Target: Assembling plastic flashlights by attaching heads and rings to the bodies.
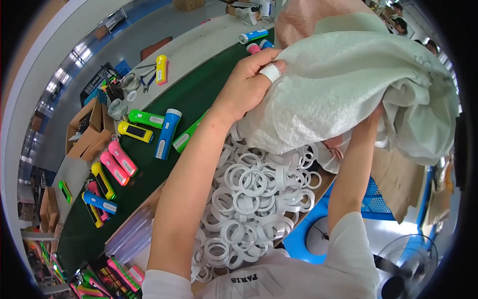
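A large pale green-white woven sack [328, 84] hangs tilted over a heap of white plastic rings [249, 199]. My left hand [244, 89] is closed on the sack's left edge, and a strip of white tape or bandage wraps one of its digits. On the right, my right hand [377, 113] reaches up against the underside of the sack, where bunched folds hide its fingers. The heap of rings lies in front of my body, between my forearms, with a strip of brown cardboard edge along its side.
Left of the rings a dark green belt [149, 187] carries blue, yellow, pink and green flashlights [168, 133]. Beyond it are an opened cardboard box [89, 127] and pliers [148, 82]. A blue crate [376, 197] and a fan [406, 259] stand at the right.
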Demonstrator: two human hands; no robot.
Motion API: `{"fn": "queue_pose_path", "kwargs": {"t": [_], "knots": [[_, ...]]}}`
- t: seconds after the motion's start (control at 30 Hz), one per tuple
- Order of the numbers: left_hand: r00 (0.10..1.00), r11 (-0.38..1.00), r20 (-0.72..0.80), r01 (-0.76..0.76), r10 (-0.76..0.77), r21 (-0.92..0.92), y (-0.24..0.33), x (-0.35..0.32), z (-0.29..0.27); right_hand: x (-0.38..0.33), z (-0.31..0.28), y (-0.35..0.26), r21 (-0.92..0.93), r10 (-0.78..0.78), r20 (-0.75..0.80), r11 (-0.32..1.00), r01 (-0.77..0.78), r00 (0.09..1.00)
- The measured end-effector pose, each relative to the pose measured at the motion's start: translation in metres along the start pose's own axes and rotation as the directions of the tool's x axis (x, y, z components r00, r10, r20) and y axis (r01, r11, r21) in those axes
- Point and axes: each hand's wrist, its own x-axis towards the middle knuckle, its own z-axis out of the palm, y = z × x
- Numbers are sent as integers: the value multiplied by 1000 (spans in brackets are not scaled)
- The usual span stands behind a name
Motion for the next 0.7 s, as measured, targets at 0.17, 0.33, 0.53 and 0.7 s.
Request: {"fn": "queue_pose_path", "kwargs": {"t": [0.17,0.33,0.53,0.7], "knots": [[992,998,-118,-57,54,-26,-11,-11,-18,26,18,28,-100,82,80,992,-74,993],[953,971,-198,238,-229,25,-17,-25,-20,69,23,19,-254,170,150,959,-128,974],[903,900,-228,405,-365,160,24,-35,-42,118,42,10,-654,102,198,755,54,975],[880,922,-316,-273,354,273,98,-11,-58,127,69,-13,-891,118,253,416,184,960]]}}
